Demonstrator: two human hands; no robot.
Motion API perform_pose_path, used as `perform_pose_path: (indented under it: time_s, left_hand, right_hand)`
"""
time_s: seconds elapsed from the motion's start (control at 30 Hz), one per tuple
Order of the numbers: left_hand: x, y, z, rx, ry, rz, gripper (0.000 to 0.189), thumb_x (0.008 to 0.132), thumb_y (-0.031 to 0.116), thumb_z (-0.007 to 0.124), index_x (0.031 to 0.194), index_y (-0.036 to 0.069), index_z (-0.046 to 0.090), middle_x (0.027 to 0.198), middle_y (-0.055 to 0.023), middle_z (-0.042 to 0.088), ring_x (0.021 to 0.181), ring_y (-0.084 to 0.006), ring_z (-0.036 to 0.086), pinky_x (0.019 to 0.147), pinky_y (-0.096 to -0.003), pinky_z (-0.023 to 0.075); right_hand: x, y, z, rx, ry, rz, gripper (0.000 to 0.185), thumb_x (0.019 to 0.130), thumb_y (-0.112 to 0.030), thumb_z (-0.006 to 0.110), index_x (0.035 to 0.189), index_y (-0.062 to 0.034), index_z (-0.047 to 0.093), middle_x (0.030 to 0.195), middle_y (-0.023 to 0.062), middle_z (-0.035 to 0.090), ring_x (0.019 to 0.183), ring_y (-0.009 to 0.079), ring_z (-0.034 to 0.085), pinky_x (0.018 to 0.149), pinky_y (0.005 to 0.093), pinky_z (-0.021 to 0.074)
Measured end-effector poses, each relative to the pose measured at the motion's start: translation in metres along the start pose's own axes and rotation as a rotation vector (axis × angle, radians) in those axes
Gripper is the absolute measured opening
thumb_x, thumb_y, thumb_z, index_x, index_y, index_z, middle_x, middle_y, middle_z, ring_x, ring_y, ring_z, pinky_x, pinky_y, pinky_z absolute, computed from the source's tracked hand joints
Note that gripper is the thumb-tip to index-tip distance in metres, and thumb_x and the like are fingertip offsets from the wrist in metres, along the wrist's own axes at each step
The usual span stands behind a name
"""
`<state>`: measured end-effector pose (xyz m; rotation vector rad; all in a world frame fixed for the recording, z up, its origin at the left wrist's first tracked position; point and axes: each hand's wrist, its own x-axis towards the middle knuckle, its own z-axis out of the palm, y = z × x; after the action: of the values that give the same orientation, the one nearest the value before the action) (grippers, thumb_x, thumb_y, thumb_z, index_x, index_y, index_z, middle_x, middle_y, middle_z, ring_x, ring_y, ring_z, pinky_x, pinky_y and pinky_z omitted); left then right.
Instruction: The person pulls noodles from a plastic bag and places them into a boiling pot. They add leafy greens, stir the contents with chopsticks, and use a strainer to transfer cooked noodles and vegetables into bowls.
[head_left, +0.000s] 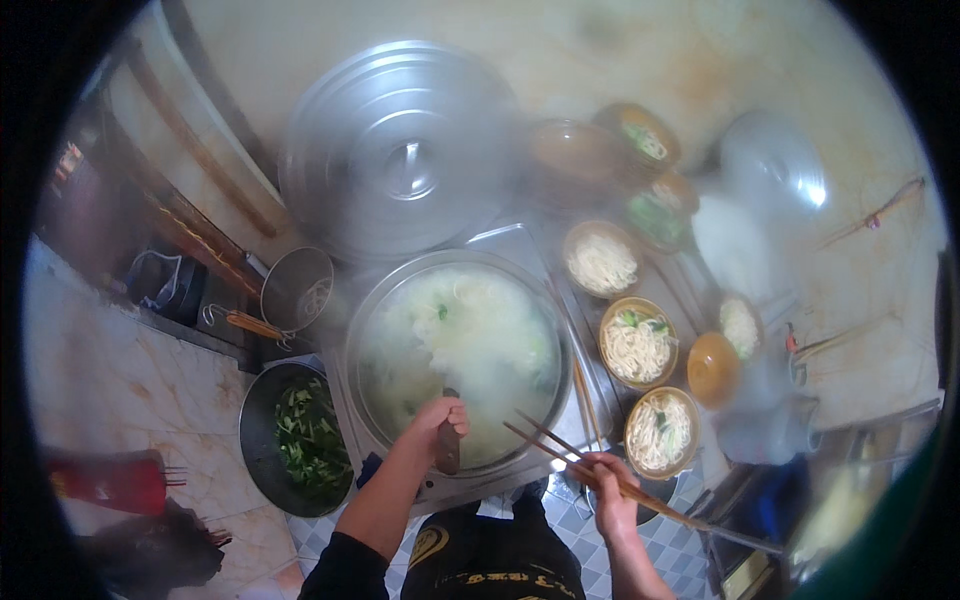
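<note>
My left hand (441, 420) is closed round a brown handle (448, 450) over the near edge of a large steaming pot (358, 330); the tool's far end is hidden by steam and broth. Pale broth with noodles and some greens (442, 311) fills the pot. Long wooden chopsticks (555, 450) are in my right hand (611, 487), their tips above the pot's right near rim. To the right stand bowls of noodles, one (662, 433) nearest my right hand, another (639, 343) behind it with greens on top, and a third (602, 262) farther back.
A large metal lid (409, 165) leans behind the pot. Left are a strainer (296, 291) and a dark pan with chopped greens (311, 442). An orange bowl (712, 367), more filled bowls at the back right and a smaller lid (772, 161) are blurred by steam. Chopsticks (585, 397) lie beside the pot.
</note>
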<state>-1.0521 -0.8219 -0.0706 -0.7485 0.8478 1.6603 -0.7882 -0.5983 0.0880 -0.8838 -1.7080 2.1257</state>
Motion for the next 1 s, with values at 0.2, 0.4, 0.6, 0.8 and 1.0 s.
perform_pose_path:
  time_s: [0.2, 0.4, 0.6, 0.8, 1.0]
  left_hand:
    - [-0.05, 0.011, -0.038, 0.036, -0.118, -0.066, 0.036, 0.098, 0.013, 0.057, 0.067, 0.016, 0.038, 0.057, 0.0025, 0.037, 0.048, -0.0128, 0.04, 0.046, -0.0336, 0.0316]
    - [-0.098, -0.019, -0.02, -0.162, 0.203, 0.03, 0.028, 0.097, 0.008, 0.055, 0.072, 0.012, 0.043, 0.061, 0.0003, 0.04, 0.049, -0.0164, 0.042, 0.048, -0.0386, 0.0381]
    - [-0.051, 0.018, -0.01, -0.173, 0.124, 0.122, 0.02, 0.095, 0.005, 0.053, 0.081, 0.012, 0.041, 0.062, 0.0013, 0.039, 0.048, -0.0144, 0.042, 0.046, -0.0376, 0.0384]
    - [-0.076, 0.007, -0.038, -0.03, -0.054, 0.086, 0.02, 0.096, 0.004, 0.054, 0.084, 0.013, 0.04, 0.062, 0.0021, 0.039, 0.047, -0.0133, 0.042, 0.045, -0.0375, 0.0394]
    - [-0.115, -0.028, -0.049, -0.424, -0.1, -0.091, 0.023, 0.098, 0.008, 0.057, 0.081, 0.014, 0.042, 0.062, 0.0026, 0.038, 0.048, -0.0142, 0.042, 0.045, -0.0368, 0.0367]
  right_hand:
    - [0.099, 0.091, 0.057, -0.138, 0.085, 0.143, 0.03, 0.104, -0.014, 0.055, 0.119, 0.0111, 0.062, 0.105, 0.0207, 0.07, 0.09, 0.0311, 0.073, 0.083, 0.0407, 0.0626]
    - [0.266, 0.124, 0.133, -0.524, 0.397, -0.147, 0.033, 0.099, -0.02, 0.06, 0.116, 0.0086, 0.063, 0.093, 0.0171, 0.07, 0.084, 0.0292, 0.071, 0.08, 0.0409, 0.0622]
    - [0.32, 0.109, 0.221, 0.288, 0.134, 0.057, 0.034, 0.097, -0.018, 0.064, 0.12, 0.0087, 0.063, 0.108, 0.0197, 0.068, 0.097, 0.0296, 0.07, 0.087, 0.0404, 0.0619]
    - [0.229, 0.018, 0.152, -0.026, -0.076, 0.012, 0.039, 0.103, -0.025, 0.063, 0.121, 0.0102, 0.062, 0.109, 0.0199, 0.069, 0.098, 0.0274, 0.072, 0.091, 0.0366, 0.0611]
    - [0.27, 0.052, 0.155, -0.328, 0.119, -0.148, 0.037, 0.105, -0.022, 0.058, 0.121, 0.0107, 0.063, 0.109, 0.018, 0.069, 0.096, 0.0242, 0.072, 0.087, 0.0354, 0.061]
